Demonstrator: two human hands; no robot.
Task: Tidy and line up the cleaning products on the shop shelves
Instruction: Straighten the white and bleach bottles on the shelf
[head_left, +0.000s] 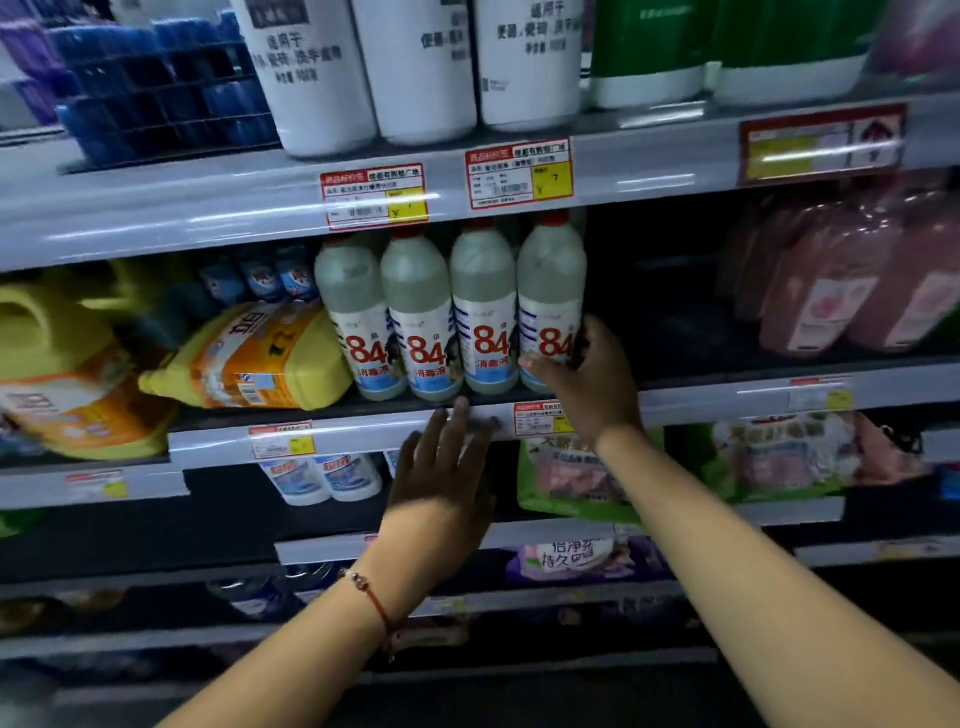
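Note:
Several "84" disinfectant bottles with red caps stand in a row on the middle shelf. My right hand grips the lower part of the rightmost bottle, thumb across its front and fingers round its right side. My left hand is lower, fingers straight and spread, their tips at the shelf's front edge below the row; it holds nothing.
Yellow detergent jugs lie tipped over left of the row. Tall white bottles and green ones stand on the shelf above. Pink bottles sit at the right, with a dark gap between them and the row. Green refill pouches lie below.

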